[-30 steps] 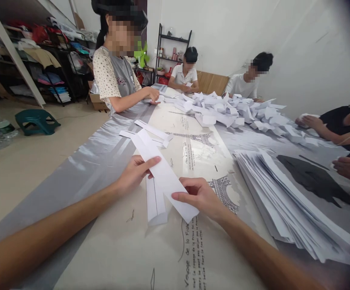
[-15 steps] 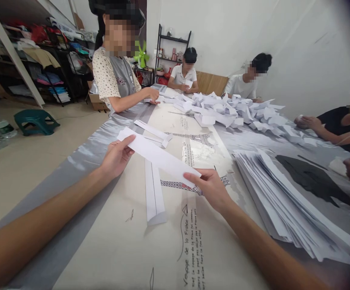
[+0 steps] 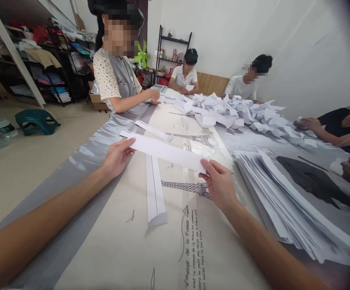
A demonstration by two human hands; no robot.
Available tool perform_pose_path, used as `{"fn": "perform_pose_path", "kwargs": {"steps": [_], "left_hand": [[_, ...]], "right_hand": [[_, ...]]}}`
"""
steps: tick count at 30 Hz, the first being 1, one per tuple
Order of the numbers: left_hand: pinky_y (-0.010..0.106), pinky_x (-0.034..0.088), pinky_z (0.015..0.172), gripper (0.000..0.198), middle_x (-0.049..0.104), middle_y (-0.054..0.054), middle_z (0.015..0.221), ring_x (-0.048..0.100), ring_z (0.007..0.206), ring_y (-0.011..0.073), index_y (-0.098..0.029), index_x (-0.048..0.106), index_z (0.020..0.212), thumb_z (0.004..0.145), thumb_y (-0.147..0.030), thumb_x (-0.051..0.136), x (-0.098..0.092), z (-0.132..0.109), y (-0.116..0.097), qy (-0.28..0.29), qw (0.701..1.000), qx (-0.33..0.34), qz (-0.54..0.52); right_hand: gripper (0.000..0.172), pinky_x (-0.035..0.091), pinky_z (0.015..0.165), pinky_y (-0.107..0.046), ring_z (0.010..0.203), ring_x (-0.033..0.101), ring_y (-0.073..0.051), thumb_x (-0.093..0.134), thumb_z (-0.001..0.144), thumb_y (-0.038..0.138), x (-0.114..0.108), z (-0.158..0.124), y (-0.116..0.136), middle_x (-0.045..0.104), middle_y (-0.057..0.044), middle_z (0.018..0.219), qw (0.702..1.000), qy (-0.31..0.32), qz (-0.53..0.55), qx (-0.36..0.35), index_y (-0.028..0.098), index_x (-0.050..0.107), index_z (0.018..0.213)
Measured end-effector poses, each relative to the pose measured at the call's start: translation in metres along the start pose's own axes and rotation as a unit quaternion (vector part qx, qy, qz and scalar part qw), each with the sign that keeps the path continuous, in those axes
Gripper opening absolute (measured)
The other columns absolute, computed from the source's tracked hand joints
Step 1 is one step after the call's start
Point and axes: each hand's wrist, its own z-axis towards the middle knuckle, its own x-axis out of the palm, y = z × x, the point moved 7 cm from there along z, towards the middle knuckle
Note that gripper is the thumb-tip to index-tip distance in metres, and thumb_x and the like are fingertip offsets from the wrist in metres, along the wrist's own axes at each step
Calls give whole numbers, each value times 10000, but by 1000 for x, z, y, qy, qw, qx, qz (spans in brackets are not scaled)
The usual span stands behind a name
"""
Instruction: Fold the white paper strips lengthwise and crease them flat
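Left hand (image 3: 117, 158) has its grip closed on the left end of a white paper strip (image 3: 168, 153), thumb on top; right hand (image 3: 221, 182) pinches the right end the same way. Strip spans between them, held over the table (image 3: 102, 245). Below it, a folded strip (image 3: 154, 193) with a dark line lies lengthwise, far end hidden. Sheet stack (image 3: 286, 205) to the right, heap of folded paper (image 3: 223, 110) farther back, co-workers around.
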Motion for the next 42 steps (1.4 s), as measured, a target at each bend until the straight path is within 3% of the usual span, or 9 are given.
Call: {"fn": "perform_pose_path", "kwargs": {"steps": [11,18,21,24,27,30,34,38,42], "left_hand": [[176,476,544,274,687,6,789,581,630,73,-143,737,806,671,-319,897,22,-14,1,77,996,-2,39],[213,514,616,371,722,23,814,648,674,112,-156,722,912,645,-340,899,18,-12,4,59,992,-3,108],[283,530,690,362,756,59,818,683,691,159,-154,682,1004,745,-371,810,21,-18,2,56,976,37,206],[325,526,737,270,764,80,882,690,731,183,-165,632,1023,850,-366,682,35,-31,-1,75,953,98,275],[332,513,801,205,751,60,962,691,845,190,-195,604,1072,942,-347,556,47,-46,-4,84,923,153,344],[342,512,825,226,737,43,1041,678,937,203,-229,582,1155,992,-345,479,53,-55,-4,90,881,188,424],[415,477,1012,311,650,71,1307,609,1181,241,-236,558,1279,1033,-367,419,63,-63,9,172,784,243,545],[472,350,1173,397,500,85,1516,446,1399,261,-233,543,1381,1062,-410,386,70,-72,32,278,661,292,633],[464,361,1173,427,512,92,1510,451,1403,255,-207,560,1378,1076,-425,352,69,-73,38,290,625,295,662]], "right_hand": [[284,608,749,-311,879,672,-186,742,836,502,-24,18,-21,708,-46,1020,997,-63,33,18,225,698,877],[282,600,823,-338,881,670,-182,819,775,439,-42,26,-12,693,-43,1028,996,-86,28,11,219,677,880],[240,576,848,-338,914,659,-185,771,835,441,-55,21,19,675,-21,947,985,-147,-5,-86,223,679,870],[169,566,805,-361,849,664,-191,725,900,358,-56,2,68,653,-12,818,924,-193,-150,-294,218,697,810],[70,600,744,-347,871,705,-185,711,909,205,-17,-18,83,725,-19,919,845,-45,-300,-440,258,739,874],[123,620,644,-282,810,725,-144,658,944,165,33,-48,53,754,-14,942,758,205,-365,-501,250,736,988],[161,554,597,-247,692,657,-98,562,1013,200,76,-82,9,730,-13,928,646,347,-453,-507,198,705,938],[256,497,569,-251,623,595,-90,541,1026,213,89,-95,6,720,4,883,633,375,-458,-499,196,677,809],[273,495,604,-262,648,605,-97,534,1031,248,87,-95,14,720,2,887,649,389,-450,-474,197,686,809]]}}
